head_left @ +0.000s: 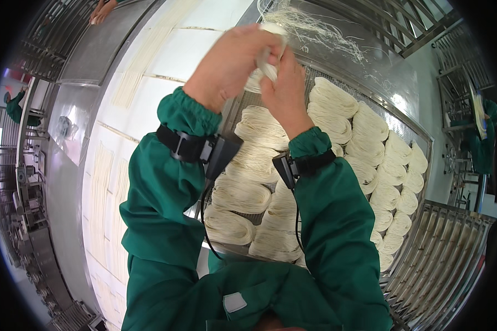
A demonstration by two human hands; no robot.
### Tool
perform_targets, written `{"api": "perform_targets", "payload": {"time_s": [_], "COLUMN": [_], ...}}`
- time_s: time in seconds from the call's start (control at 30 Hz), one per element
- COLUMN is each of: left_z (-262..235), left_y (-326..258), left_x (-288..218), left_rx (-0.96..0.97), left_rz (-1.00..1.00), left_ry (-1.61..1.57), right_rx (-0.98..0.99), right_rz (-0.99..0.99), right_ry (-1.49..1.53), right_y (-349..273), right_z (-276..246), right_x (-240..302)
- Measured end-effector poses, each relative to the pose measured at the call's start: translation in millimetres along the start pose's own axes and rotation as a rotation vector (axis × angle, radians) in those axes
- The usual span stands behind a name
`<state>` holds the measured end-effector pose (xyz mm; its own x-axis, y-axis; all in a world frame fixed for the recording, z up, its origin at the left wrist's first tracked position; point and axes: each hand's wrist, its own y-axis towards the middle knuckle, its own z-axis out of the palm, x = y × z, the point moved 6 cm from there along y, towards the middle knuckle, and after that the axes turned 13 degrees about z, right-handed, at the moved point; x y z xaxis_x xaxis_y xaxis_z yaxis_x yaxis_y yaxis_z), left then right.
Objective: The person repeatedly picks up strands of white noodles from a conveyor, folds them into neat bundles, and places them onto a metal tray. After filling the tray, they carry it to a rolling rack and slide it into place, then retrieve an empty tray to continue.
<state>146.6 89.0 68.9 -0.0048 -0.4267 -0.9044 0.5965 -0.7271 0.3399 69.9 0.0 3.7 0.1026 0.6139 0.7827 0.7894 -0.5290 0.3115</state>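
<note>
My left hand (232,65) and my right hand (287,91) meet over the far edge of a tray, both closed around a small bundle of pale noodles (269,67). The fingers are slightly blurred, and part of the bundle is hidden behind them. Below and to the right of my hands, folded noodle bundles (242,193) lie in rows on the metal mesh tray (395,107). My right forearm passes above some of these and covers them.
Left of the tray runs a white conveyor belt (174,55) bearing flat noodle strips (135,71). Loose noodle scraps (323,33) litter the steel surface beyond the tray. A stack of metal racks (439,248) stands at right. Another person's hands (102,11) show at the far left.
</note>
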Motion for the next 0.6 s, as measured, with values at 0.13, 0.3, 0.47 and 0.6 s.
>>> {"api": "perform_targets", "payload": {"time_s": [0.13, 0.3, 0.47, 0.6], "left_z": [-87.8, -137.0, -84.1, -22.2], "left_y": [-7.8, -49.5, -41.1, -27.3], "left_x": [33.7, 78.3, 58.6, 74.3], "left_rx": [-0.347, -0.472, -0.138, 0.142], "left_rz": [-0.166, -0.377, -0.318, -0.389], "left_ry": [-0.052, 0.297, 0.432, 0.512], "right_rx": [0.100, 0.055, 0.045, 0.032], "right_rz": [-0.026, -0.164, -0.093, 0.058], "right_ry": [-0.320, -0.478, -0.228, 0.003], "right_y": [-13.9, -28.5, -32.3, -34.2], "right_z": [3.4, 5.4, -15.2, -38.1], "right_x": [-52.7, -84.8, -86.9, -91.5]}}
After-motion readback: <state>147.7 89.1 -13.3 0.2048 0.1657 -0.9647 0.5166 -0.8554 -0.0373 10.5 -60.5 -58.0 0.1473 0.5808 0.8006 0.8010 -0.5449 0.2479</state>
